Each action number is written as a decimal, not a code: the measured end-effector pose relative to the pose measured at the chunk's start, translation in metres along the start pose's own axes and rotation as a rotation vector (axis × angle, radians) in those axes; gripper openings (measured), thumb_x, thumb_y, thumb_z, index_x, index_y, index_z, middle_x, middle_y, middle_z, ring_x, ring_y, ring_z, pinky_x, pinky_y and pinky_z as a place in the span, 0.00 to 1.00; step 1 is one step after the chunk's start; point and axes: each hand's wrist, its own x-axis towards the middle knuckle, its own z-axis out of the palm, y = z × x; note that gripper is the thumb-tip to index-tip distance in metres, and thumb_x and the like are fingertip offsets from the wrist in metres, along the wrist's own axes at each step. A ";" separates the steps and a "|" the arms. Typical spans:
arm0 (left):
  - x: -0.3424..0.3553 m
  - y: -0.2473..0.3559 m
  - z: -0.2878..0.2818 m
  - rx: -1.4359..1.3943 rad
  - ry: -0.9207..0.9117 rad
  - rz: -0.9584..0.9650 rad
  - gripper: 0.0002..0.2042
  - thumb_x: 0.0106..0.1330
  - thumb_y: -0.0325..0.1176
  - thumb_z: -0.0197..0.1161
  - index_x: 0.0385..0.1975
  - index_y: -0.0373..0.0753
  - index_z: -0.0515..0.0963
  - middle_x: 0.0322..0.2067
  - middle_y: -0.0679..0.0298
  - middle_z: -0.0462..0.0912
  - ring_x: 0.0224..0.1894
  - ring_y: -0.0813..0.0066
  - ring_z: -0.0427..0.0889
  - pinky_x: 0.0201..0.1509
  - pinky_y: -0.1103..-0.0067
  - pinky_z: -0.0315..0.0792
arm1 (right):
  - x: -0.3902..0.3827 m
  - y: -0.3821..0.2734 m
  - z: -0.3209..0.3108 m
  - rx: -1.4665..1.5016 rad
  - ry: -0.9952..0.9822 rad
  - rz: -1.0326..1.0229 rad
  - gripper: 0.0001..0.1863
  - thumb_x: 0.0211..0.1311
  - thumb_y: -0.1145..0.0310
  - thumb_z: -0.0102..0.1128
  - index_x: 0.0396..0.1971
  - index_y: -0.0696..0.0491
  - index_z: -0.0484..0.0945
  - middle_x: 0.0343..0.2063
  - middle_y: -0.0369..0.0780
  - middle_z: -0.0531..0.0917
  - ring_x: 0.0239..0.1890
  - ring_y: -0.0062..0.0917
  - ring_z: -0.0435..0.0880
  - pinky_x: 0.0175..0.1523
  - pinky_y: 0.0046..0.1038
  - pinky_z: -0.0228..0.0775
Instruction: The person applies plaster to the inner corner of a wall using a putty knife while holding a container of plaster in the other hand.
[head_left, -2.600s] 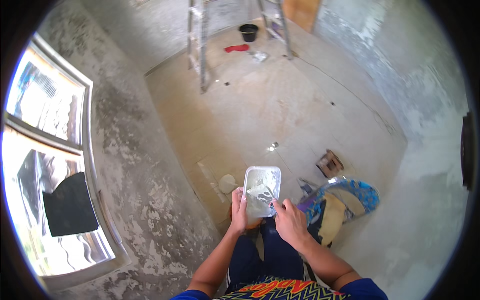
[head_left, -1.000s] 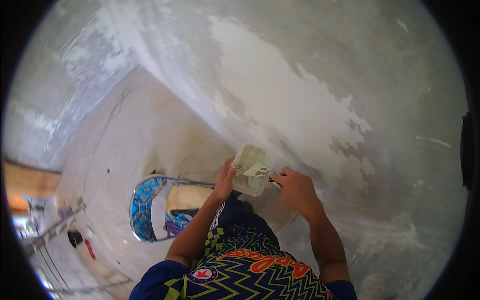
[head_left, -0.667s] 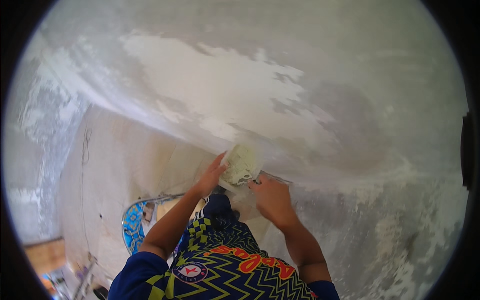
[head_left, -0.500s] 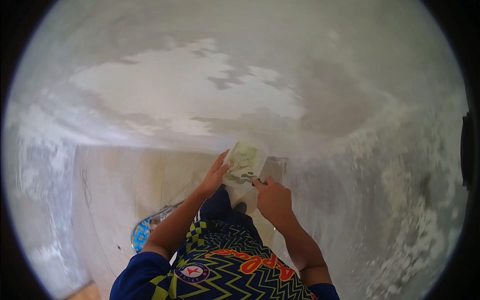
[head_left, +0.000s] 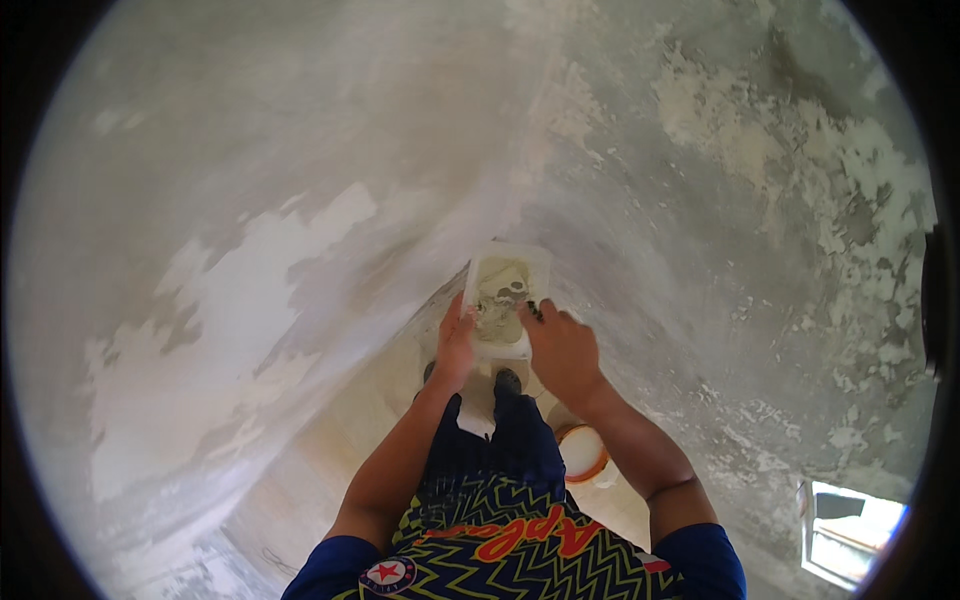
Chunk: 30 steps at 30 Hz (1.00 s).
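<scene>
A translucent white rectangular plastic container (head_left: 490, 330) of pale greenish putty is held out in front of my body at the middle of the view. My left hand (head_left: 455, 345) is closed on its left side. My right hand (head_left: 560, 350), at the container's right edge, grips the dark handle of a putty knife (head_left: 518, 292); its blade lies in the putty, smeared with it and partly hidden. My shoes (head_left: 507, 382) show on the floor just below the container.
Patchy grey plastered walls (head_left: 250, 250) meet in a corner ahead of me. A round white bucket with an orange rim (head_left: 585, 453) stands on the pale floor (head_left: 290, 480) behind my right forearm. A window (head_left: 850, 525) shows at the lower right.
The view has turned from the open room, with its ladder and blue patterned chair, into a wall corner. The bucket has come into view. Both hands keep hold of container and knife.
</scene>
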 end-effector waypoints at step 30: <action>0.045 -0.191 -0.085 0.409 -0.076 0.266 0.26 0.85 0.44 0.46 0.72 0.30 0.68 0.65 0.54 0.78 0.67 0.66 0.74 0.73 0.71 0.62 | -0.059 -0.045 0.254 0.083 0.173 0.334 0.23 0.59 0.73 0.61 0.57 0.53 0.83 0.39 0.46 0.83 0.38 0.41 0.88 0.37 0.40 0.84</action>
